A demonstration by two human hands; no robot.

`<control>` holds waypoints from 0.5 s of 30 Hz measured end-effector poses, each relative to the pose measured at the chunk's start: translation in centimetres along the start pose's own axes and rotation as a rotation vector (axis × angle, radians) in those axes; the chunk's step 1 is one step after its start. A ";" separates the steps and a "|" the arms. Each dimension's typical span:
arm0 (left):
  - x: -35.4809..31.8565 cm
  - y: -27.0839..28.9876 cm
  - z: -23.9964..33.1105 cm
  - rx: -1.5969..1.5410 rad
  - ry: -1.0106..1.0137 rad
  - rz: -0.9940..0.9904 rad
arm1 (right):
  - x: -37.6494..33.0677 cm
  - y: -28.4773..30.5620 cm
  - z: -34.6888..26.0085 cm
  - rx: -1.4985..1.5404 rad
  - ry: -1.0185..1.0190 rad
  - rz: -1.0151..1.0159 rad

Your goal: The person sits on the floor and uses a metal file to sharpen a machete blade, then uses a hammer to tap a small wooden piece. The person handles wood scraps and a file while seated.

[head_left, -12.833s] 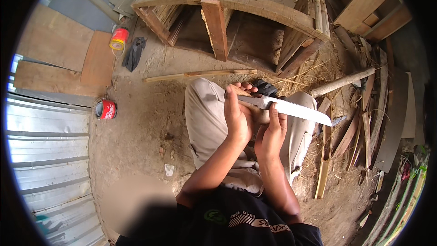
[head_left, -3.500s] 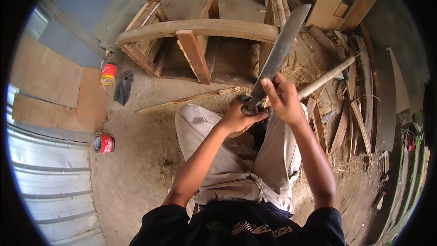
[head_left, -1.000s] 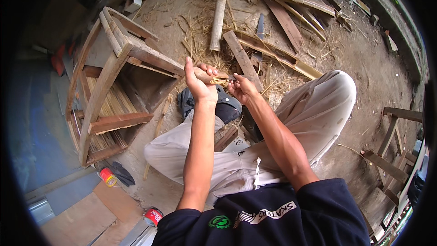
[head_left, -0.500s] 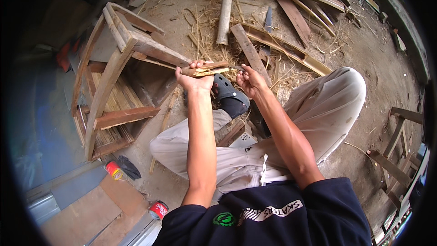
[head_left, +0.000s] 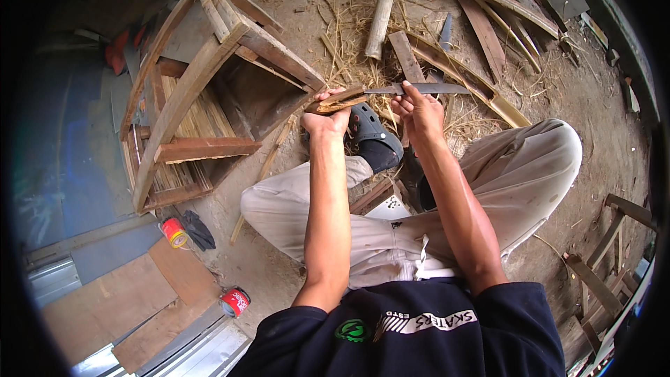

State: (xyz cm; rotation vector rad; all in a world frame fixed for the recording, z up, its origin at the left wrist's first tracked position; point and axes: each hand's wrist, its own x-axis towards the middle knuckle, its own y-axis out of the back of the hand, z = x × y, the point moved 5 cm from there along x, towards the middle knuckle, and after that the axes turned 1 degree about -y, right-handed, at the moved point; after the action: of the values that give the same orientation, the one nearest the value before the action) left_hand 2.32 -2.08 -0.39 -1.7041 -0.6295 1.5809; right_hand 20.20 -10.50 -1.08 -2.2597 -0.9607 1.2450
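Your left hand is closed around the knife's wooden handle, out in front of your knees; keep that grip firm and the wrist steady. Your right hand pinches the long blade with its fingertips; keep them on the flat, clear of the edge, above the grey clog.

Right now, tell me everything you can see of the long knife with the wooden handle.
The long knife with the wooden handle lies roughly level in front of the person, above the dark rubber clog. Its grey metal blade is slim, dull and slightly curved, tip pointing right. The left hand grips the brown handle; the right hand pinches the blade near its middle. The edge's sharpness cannot be judged.
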 end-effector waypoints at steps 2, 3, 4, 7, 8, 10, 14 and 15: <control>-0.7 -0.5 0.0 0.043 -0.050 0.000 | 0.2 0.4 0.1 -0.019 0.001 0.030; -1.1 -0.8 0.0 0.059 -0.071 -0.008 | 0.3 0.6 0.2 -0.028 -0.010 0.025; -1.6 -1.1 -0.1 0.074 -0.094 -0.016 | 0.4 0.8 0.4 -0.037 -0.022 0.020; -3.2 -2.3 -0.6 0.242 -0.176 -0.058 | 0.8 1.4 1.4 -0.060 -0.078 0.010; -3.6 -2.6 -0.9 0.289 -0.185 -0.062 | 0.8 1.6 1.9 -0.064 -0.100 0.002; -4.7 -3.2 -1.6 0.354 -0.260 -0.064 | 0.8 1.9 3.0 -0.001 -0.175 0.041; -6.1 -4.3 -2.7 0.463 -0.344 -0.106 | 0.5 2.0 5.0 0.097 -0.332 0.072; -6.3 -4.5 -2.9 0.494 -0.365 -0.124 | 0.4 2.1 5.3 0.123 -0.367 0.106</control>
State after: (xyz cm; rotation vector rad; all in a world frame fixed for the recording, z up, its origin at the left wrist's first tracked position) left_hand 4.85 -4.53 7.08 -1.0089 -0.4556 1.7910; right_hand 16.65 -11.62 -5.40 -2.0498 -0.8635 1.7579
